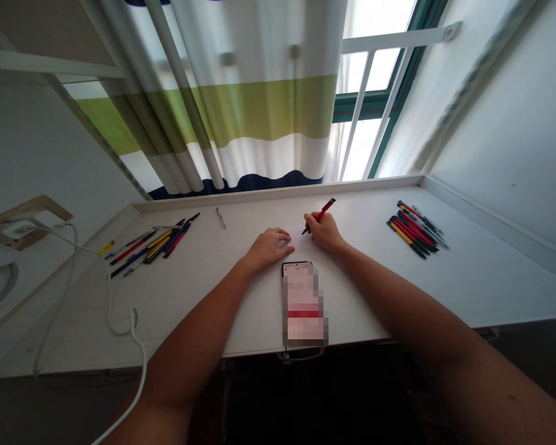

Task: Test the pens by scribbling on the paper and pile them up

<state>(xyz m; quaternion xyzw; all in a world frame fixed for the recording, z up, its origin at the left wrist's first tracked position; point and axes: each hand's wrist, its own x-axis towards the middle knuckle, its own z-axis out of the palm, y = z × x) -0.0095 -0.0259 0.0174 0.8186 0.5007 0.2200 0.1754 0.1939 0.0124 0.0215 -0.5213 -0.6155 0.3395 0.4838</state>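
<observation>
My right hand [325,231] is closed round a red and black pen [327,209], its tip pointing down at a small white paper [299,237] on the white desk [241,296]. At the paper's left edge rests my left hand [269,246], fingers apart and holding nothing. Part of the paper is hidden by the hands. A phone [303,303] lies just below them near the desk's front edge, its screen lit and blurred.
Several pens [155,246] lie in a group at the left, and another group of pens [417,230] at the right. One thin pen [220,217] lies alone toward the back. A white cable [136,334] crosses the left side. Behind hangs a curtain [269,111].
</observation>
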